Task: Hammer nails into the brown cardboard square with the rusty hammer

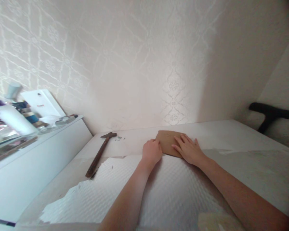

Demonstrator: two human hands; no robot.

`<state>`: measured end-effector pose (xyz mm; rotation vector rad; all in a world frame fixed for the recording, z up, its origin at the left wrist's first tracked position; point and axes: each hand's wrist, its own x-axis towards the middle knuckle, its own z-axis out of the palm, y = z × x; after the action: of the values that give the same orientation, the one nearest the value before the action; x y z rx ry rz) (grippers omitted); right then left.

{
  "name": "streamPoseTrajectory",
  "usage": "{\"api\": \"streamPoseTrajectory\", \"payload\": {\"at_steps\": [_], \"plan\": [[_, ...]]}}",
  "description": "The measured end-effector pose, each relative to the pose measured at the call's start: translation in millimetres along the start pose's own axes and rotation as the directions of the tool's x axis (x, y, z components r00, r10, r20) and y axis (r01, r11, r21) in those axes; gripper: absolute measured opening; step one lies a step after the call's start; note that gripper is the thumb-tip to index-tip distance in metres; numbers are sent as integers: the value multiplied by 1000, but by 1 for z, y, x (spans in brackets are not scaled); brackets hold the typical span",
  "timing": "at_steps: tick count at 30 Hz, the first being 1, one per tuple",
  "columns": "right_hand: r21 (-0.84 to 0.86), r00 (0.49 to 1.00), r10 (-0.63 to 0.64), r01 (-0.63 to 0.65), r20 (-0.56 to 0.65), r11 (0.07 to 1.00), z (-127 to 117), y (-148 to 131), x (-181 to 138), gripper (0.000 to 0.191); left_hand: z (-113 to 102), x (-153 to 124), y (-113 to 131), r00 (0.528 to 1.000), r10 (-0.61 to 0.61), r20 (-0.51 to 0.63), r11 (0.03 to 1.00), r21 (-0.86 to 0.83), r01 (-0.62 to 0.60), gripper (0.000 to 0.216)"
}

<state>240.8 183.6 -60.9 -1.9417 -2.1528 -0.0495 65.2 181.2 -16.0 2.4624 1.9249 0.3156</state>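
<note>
A flat brown piece of cardboard (168,143) lies on the white surface near the wall. At its left edge is my left hand (152,150), its fingers curled closed against the edge. My right hand (189,148) rests flat on the cardboard's right part, with fingers spread. Off to the left lies a hammer (100,157) with a dark wooden handle, its head towards the wall. Several tiny nails or metal bits (119,138) are scattered beside the hammer head; they are too small to name surely.
White textured padded sheeting (110,192) with a torn edge spreads under my forearms. On the left, a higher white cabinet (50,150) carries a white box (42,102) and assorted clutter. A black T-shaped handle (271,112) stands at the right. Patterned wallpaper (135,64) covers the wall behind.
</note>
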Motion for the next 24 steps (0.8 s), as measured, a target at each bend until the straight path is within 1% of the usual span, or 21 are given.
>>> {"api": "streamPoseTrajectory", "payload": {"at_steps": [5, 7, 9, 11, 13, 17, 21, 24], "plan": [[22, 1000, -16, 15, 24, 1000, -2, -2, 0, 55, 3, 1, -2, 1000, 28, -13, 1000, -13, -28, 33], [56, 1000, -25, 25, 4, 998, -3, 0, 1, 53, 3, 1, -3, 999, 33, -16, 999, -15, -33, 34], [95, 999, -14, 19, -46, 995, -4, 5, 3, 51, 1, 1, -3, 999, 31, -10, 999, -14, -32, 34], [113, 993, 40, -28, -108, 993, -7, 14, 5, 51, -1, 1, -3, 1000, 28, 2, 1000, -10, -28, 34], [100, 980, 126, -111, -156, 989, -11, 23, 8, 49, -3, 1, -2, 1000, 25, 14, 1000, -4, -25, 33], [65, 949, 249, -241, -192, 968, -17, 36, 9, 47, -5, 0, 0, 1000, 11, -3, 1000, -27, -11, 33], [57, 934, 296, -290, -202, 955, -20, 40, 6, 48, -7, -1, 3, 999, -34, -12, 994, -103, 33, 33], [63, 930, 313, -307, -191, 950, -22, 41, 5, 47, -8, -2, 4, 998, -56, -11, 992, -118, 54, 33]]}}
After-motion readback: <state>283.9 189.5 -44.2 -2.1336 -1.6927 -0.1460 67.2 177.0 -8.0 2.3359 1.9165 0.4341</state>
